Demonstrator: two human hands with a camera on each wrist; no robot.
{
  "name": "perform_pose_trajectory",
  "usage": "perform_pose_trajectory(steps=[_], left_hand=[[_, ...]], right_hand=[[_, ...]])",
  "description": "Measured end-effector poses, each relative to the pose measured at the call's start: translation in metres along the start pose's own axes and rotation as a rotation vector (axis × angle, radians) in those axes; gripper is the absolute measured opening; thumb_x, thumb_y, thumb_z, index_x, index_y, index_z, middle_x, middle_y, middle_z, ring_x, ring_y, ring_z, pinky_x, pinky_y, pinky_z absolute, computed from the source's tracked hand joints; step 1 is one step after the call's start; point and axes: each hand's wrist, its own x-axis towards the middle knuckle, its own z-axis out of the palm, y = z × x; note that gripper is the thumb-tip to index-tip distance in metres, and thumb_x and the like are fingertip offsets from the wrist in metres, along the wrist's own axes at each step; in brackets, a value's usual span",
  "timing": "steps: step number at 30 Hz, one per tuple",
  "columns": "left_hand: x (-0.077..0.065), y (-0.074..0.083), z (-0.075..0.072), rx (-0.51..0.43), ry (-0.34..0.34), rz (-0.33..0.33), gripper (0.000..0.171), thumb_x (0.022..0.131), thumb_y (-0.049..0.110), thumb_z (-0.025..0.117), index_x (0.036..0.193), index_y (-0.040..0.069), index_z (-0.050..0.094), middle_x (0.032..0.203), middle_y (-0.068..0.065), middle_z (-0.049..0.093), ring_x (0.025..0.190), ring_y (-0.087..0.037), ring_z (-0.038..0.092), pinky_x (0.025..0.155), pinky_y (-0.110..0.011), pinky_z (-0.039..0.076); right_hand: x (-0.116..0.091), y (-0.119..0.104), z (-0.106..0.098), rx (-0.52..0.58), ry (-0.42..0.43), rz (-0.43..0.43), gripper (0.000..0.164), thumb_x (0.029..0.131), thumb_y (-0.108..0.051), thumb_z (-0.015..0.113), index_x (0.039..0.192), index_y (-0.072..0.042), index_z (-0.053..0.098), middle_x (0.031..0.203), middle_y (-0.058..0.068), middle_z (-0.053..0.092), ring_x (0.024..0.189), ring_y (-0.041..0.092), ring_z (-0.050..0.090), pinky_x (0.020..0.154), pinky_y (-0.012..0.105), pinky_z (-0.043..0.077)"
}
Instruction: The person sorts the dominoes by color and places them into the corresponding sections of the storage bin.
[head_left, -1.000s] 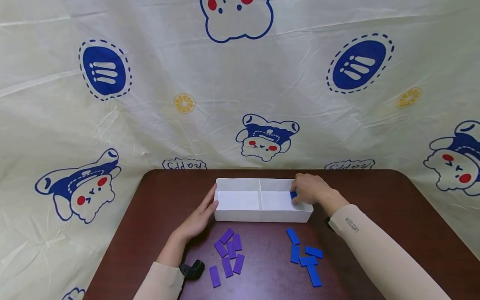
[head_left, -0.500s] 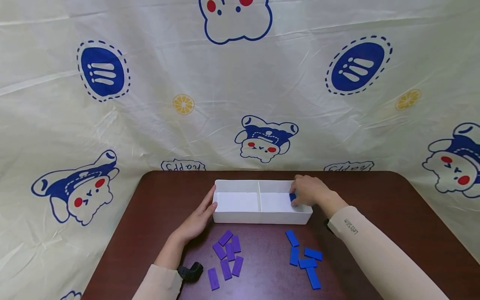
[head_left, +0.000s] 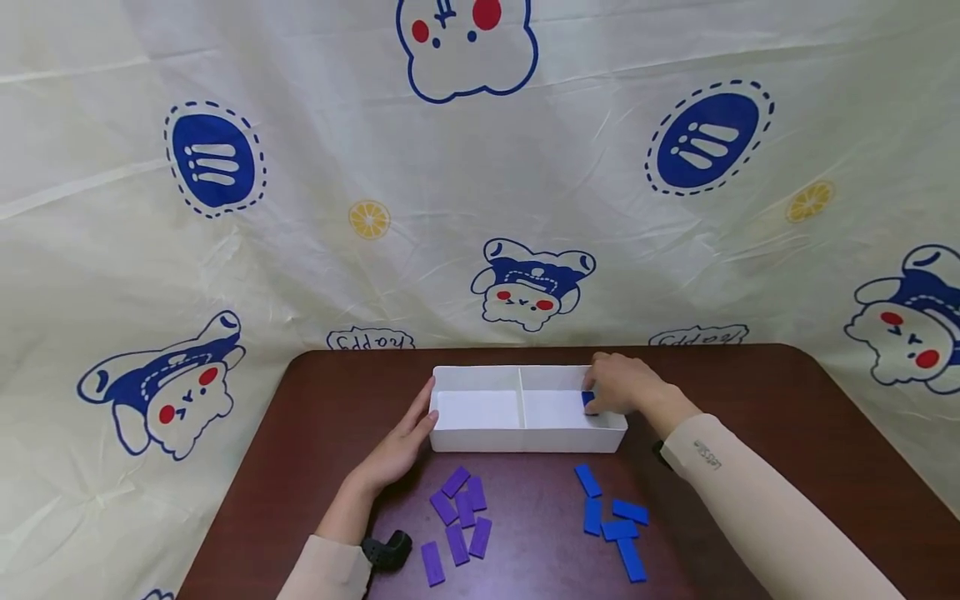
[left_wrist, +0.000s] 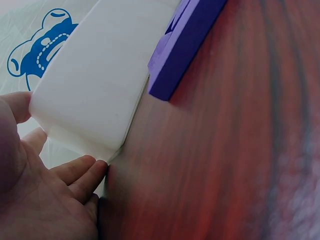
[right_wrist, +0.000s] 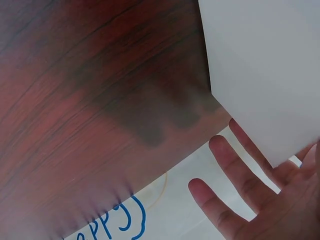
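A white box [head_left: 525, 441] with two compartments stands near the far side of the table. My left hand [head_left: 397, 450] lies against its left end with fingers extended; the left wrist view shows fingertips [left_wrist: 87, 172] at the box's lower corner. Over the right end reaches my right hand [head_left: 628, 385], pinching a blue tile [head_left: 588, 403] inside the right compartment, by the end wall. Most of that tile is hidden by the fingers. In the right wrist view, several fingers [right_wrist: 240, 170] stretch outside the box wall [right_wrist: 265, 60], which hides the thumb side.
In front of the box, several purple tiles [head_left: 456, 544] lie loosely grouped at left, and several blue tiles [head_left: 632, 560] at right, some overlapping. The brown table [head_left: 540, 533] ends at a patterned white cloth [head_left: 420, 275] behind.
The head view has shifted slightly, so the scene sits a little lower. Both hands, the box and the tiles keep their places relative to each other.
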Motion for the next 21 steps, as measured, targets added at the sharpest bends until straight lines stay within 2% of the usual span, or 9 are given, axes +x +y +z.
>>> perform_pose_trajectory(steps=[4,11,16,21], left_hand=[[-0.001,-0.004,0.003,0.001,0.000,-0.007,0.064,0.112,0.044,0.040,0.166,0.041,0.006,0.176,0.001,0.008,0.162,-0.026,0.007,0.129,-0.059,0.010],[-0.002,-0.002,0.003,0.012,0.015,-0.014,0.064,0.111,0.046,0.040,0.166,0.041,0.007,0.176,0.000,0.008,0.162,-0.028,0.006,0.129,-0.061,0.008],[0.000,0.000,0.001,0.024,0.007,-0.015,0.064,0.111,0.047,0.040,0.166,0.043,0.006,0.176,0.000,0.008,0.162,-0.027,0.007,0.129,-0.060,0.009],[0.001,0.001,-0.001,0.032,0.002,-0.019,0.065,0.111,0.048,0.040,0.166,0.044,0.005,0.176,0.001,0.007,0.162,-0.026,0.006,0.129,-0.059,0.010]], right_hand=[[-0.005,0.003,0.000,0.017,0.018,0.006,0.037,0.085,-0.033,0.085,0.114,-0.011,0.079,0.121,0.012,0.066,0.108,0.030,0.062,0.100,0.056,0.052],[-0.015,0.002,-0.007,0.067,0.083,0.008,0.042,0.086,-0.032,0.085,0.120,-0.010,0.077,0.132,0.017,0.064,0.118,0.037,0.060,0.104,0.060,0.050],[-0.025,-0.001,-0.014,0.078,0.147,-0.011,0.042,0.086,-0.030,0.084,0.123,-0.011,0.076,0.133,0.016,0.064,0.124,0.040,0.058,0.105,0.062,0.049],[-0.038,-0.005,-0.021,0.069,0.213,-0.059,0.042,0.085,-0.027,0.084,0.123,-0.010,0.076,0.130,0.015,0.065,0.121,0.039,0.059,0.104,0.061,0.050]])
